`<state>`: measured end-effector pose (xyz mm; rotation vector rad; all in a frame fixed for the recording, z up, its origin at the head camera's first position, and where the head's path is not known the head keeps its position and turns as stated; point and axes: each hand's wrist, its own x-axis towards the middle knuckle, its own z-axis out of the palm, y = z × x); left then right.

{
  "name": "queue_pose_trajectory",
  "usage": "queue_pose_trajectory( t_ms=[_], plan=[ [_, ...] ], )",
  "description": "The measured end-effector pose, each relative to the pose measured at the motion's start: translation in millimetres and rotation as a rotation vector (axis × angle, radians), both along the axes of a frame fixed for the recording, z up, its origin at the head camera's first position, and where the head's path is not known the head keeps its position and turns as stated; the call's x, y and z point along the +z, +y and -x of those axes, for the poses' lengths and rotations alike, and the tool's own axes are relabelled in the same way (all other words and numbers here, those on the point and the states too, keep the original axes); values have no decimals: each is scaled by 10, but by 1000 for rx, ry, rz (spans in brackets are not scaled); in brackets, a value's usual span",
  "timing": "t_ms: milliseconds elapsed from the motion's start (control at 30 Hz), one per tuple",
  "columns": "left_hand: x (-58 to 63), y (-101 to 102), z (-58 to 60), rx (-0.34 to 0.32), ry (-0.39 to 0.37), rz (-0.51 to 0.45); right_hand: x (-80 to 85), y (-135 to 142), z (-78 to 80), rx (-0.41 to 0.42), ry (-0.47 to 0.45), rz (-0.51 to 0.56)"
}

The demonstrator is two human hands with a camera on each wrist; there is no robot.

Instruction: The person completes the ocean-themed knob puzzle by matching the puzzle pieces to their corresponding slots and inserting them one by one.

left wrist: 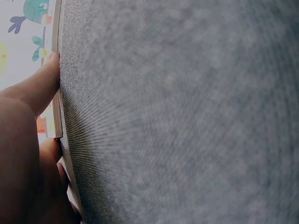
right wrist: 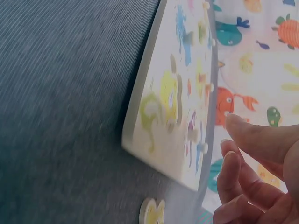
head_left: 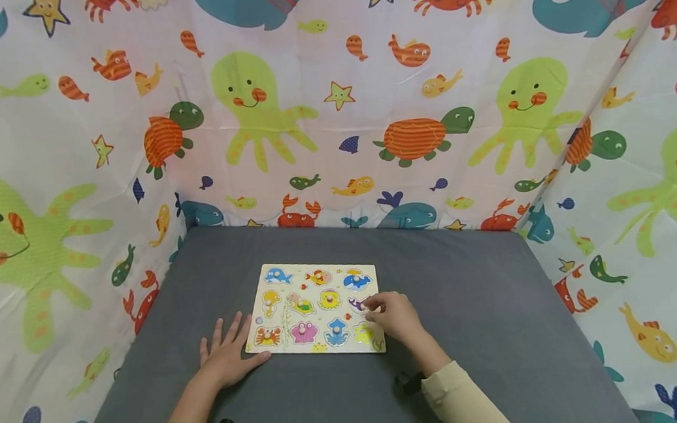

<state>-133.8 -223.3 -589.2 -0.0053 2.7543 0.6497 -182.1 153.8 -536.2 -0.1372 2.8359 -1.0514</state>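
Observation:
A wooden peg puzzle board (head_left: 282, 300) with sea-animal pieces lies on the grey cloth. My left hand (head_left: 225, 360) rests at its front left corner, fingers spread, the thumb along the front edge, as the left wrist view also shows. Over the board's right edge is my right hand (head_left: 402, 318), bent fingers and thumb close to a purple sea-animal piece (head_left: 355, 304). In the right wrist view a gap shows between the thumb and fingers (right wrist: 233, 163), with nothing in it. A loose yellow piece (right wrist: 152, 213) lies on the cloth beside the board, hidden from the head view by the right hand.
Grey cloth (head_left: 481, 306) covers the table. White curtains (head_left: 322, 140) printed with sea animals stand at the back and both sides. Small pegs rise from the pieces, such as the blue squid (head_left: 336, 333) and the pink shell-like piece (head_left: 304, 332).

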Motion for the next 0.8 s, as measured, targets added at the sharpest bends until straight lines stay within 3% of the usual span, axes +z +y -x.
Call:
queue_pose_trajectory(
  t_ms=[267,467,800],
  plan=[
    [-6,6,-7,-5,-5,-2,-77,254,-66,-90,-10,35],
    [8,4,-7,-4,-5,6,-139,423,-101,-145,-16,-35],
    [-13,4,5,-7,-13,-5,-263,588,-142,-164,45,-82]
  ],
)
